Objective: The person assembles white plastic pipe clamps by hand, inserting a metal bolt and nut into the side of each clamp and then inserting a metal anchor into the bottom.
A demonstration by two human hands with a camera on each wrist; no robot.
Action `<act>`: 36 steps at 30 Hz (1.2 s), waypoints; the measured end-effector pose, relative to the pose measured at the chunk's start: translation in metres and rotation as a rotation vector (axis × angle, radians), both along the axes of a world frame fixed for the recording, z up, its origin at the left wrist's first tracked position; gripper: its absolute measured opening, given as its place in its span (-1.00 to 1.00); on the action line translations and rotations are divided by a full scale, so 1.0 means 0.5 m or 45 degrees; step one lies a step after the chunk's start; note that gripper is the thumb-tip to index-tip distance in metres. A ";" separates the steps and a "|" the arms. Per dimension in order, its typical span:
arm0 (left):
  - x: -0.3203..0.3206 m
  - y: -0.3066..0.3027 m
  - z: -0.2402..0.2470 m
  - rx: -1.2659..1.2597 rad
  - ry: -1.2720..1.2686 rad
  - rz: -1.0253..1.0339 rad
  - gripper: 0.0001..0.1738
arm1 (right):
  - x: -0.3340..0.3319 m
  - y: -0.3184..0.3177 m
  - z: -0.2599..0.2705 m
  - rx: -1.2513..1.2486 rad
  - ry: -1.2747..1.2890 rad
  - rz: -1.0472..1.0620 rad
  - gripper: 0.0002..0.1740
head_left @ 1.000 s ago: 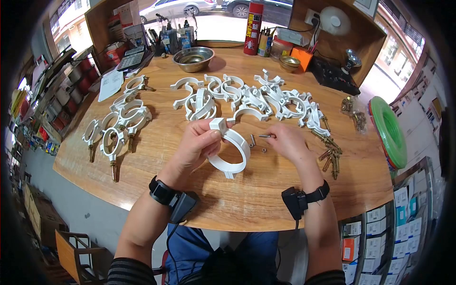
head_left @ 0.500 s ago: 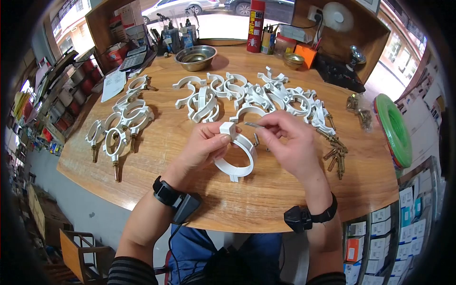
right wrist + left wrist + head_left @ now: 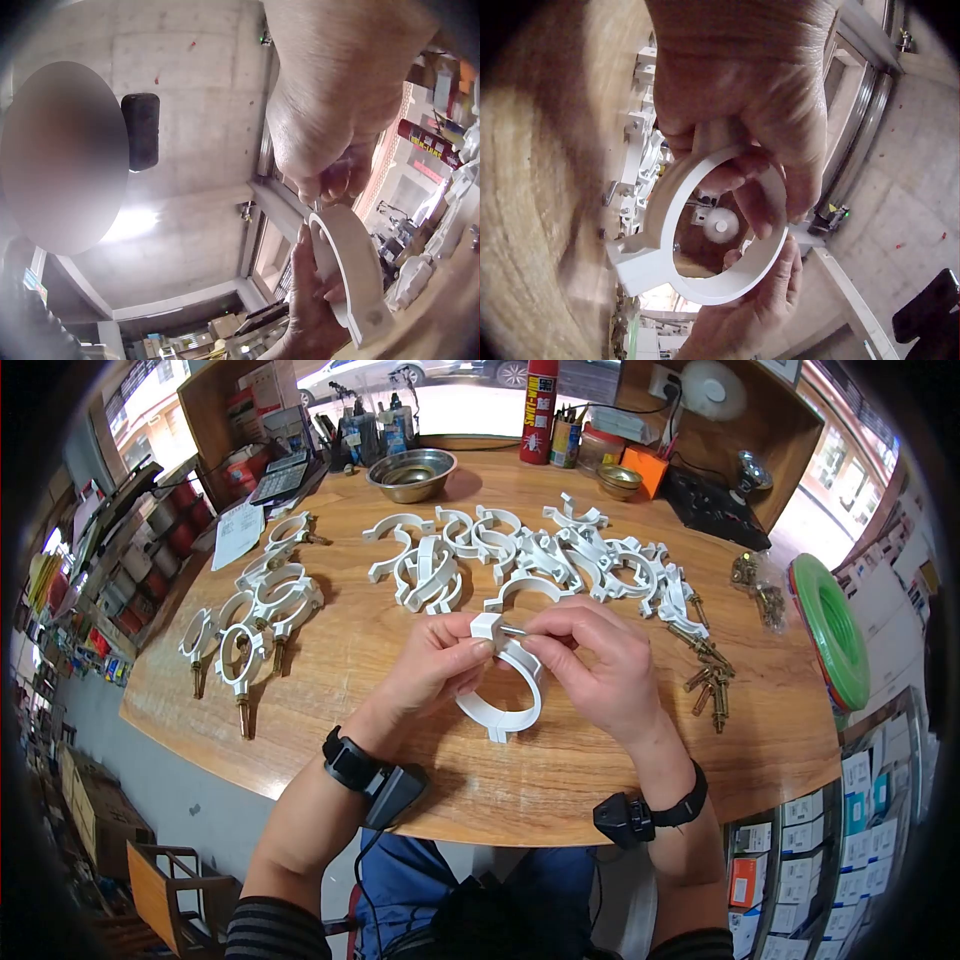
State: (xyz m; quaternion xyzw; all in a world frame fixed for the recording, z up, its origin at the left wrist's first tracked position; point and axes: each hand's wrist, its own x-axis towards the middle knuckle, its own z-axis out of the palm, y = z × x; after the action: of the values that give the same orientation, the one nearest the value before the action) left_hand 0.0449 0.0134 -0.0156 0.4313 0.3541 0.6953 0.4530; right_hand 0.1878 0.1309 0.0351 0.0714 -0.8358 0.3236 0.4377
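A white plastic pipe clamp ring (image 3: 500, 695) stands upright above the wooden table (image 3: 560, 780). My left hand (image 3: 478, 652) grips it by its square top lug (image 3: 487, 626), thumb on one side. My right hand (image 3: 532, 640) pinches a small metal screw (image 3: 513, 629) with its tip at that lug. In the left wrist view the ring (image 3: 667, 195) fills the middle, my left hand's fingers (image 3: 742, 202) curl through it, and the right hand (image 3: 750, 322) shows below. The right wrist view shows the right hand (image 3: 330, 180) pinching just above the clamp (image 3: 352, 277).
A pile of loose white clamp halves (image 3: 530, 555) lies beyond the hands. Assembled clamps with anchor bolts (image 3: 250, 625) lie at left. Brass anchor bolts (image 3: 705, 670) and a bag of hardware (image 3: 755, 585) lie at right, beside a green roll (image 3: 825, 630). A steel bowl (image 3: 410, 472) sits at the back.
My right hand picked the screw up off the table and brought it left to the clamp's top lug. The left hand kept hold of the clamp.
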 end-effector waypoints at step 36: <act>0.032 0.011 0.009 -0.115 -0.145 0.310 -0.84 | -0.015 -0.028 -0.029 -0.423 -0.229 0.074 -0.65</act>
State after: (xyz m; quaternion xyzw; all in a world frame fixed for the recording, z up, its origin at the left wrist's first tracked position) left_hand 0.0608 0.0190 -0.0111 0.3243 0.4083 0.7518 0.4036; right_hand 0.1803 0.1172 0.0204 -0.0068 -0.8043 0.4747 0.3574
